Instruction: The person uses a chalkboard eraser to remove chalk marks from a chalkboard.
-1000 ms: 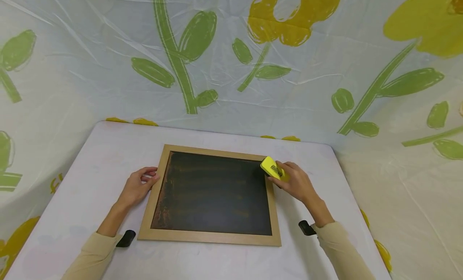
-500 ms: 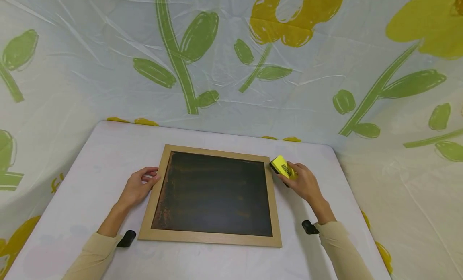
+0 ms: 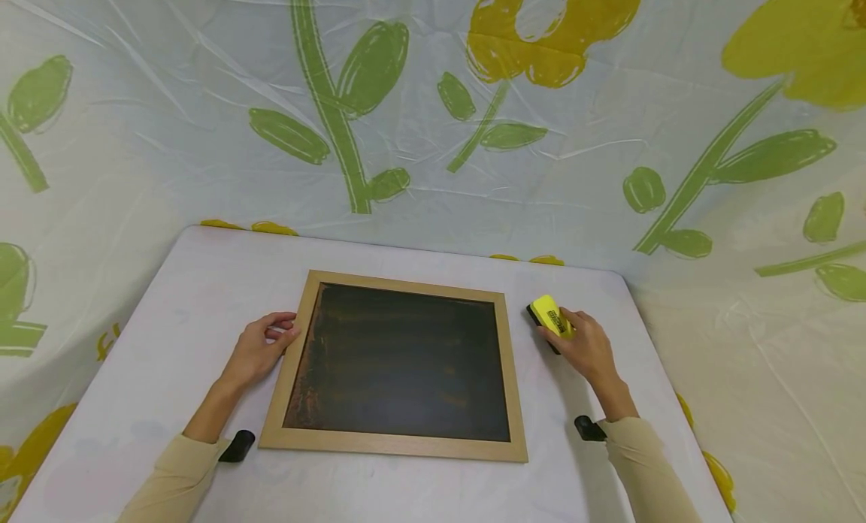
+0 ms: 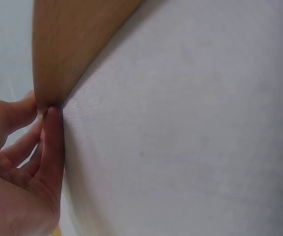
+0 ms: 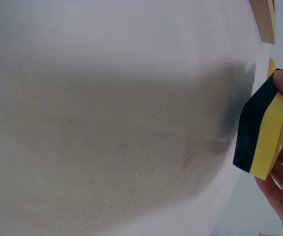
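A small chalkboard (image 3: pixel 406 365) with a light wooden frame lies on the table, faint smears on its dark face. My left hand (image 3: pixel 257 348) holds the frame's left side by the edge. In the left wrist view, thumb and curled fingertips meet at the frame's corner (image 4: pixel 72 44). To the right of the board, my right hand (image 3: pixel 587 348) grips a yellow board eraser (image 3: pixel 549 312) with a dark felt underside. The right wrist view shows that eraser (image 5: pixel 262 128) tilted above the table, thumb on one end and fingers on the other side.
The white-covered table (image 3: pixel 406 489) has rounded far corners. A flower-printed curtain (image 3: pixel 433 207) surrounds it at the back and sides. Black wrist devices (image 3: pixel 237 445) stick out from both cuffs.
My right hand has carried the eraser from the board's upper right corner off to the right, clear of the frame. The left hand and chalkboard have stayed in place.
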